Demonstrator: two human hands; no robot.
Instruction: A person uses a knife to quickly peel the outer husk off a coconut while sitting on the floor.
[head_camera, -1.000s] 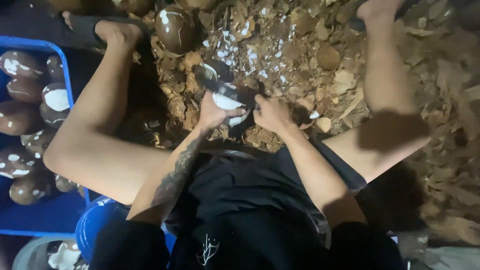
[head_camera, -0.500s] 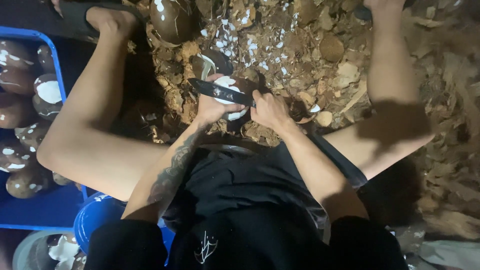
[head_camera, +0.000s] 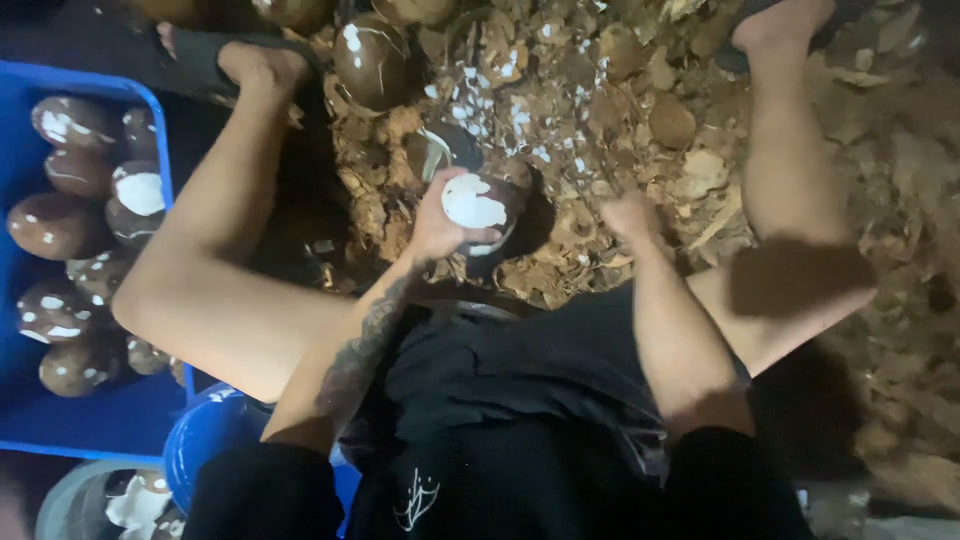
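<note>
**Left hand cups a half-peeled coconut above the husk pile**

Head view: The person sits low with knees spread, bare legs framing a heap of brown husk scraps (head_camera: 620, 110) strewn with white chips. The left hand (head_camera: 440, 225) is near the middle of the scene, its fingers curled around a coconut (head_camera: 478, 208), brown-skinned with a broad patch of white flesh showing on top. The coconut sits in the palm, thumb over its near side, held just above the husk pile. A tattoo runs along the left forearm.

The right hand (head_camera: 630, 215) is just to the right of the coconut, apart from it, blurred; the fingers look loosely closed, but whether they grip anything cannot be told.

At the far side, another dark coconut (head_camera: 370, 62) with white nicks lies on the husks, beside the left foot in a dark sandal (head_camera: 200, 60). On the left, a blue crate (head_camera: 100, 420) holds many peeled coconuts (head_camera: 80, 190), brown with white patches. Near the bottom left sits a blue bucket (head_camera: 205, 440), and beside it a pale tub with white pieces.
</note>
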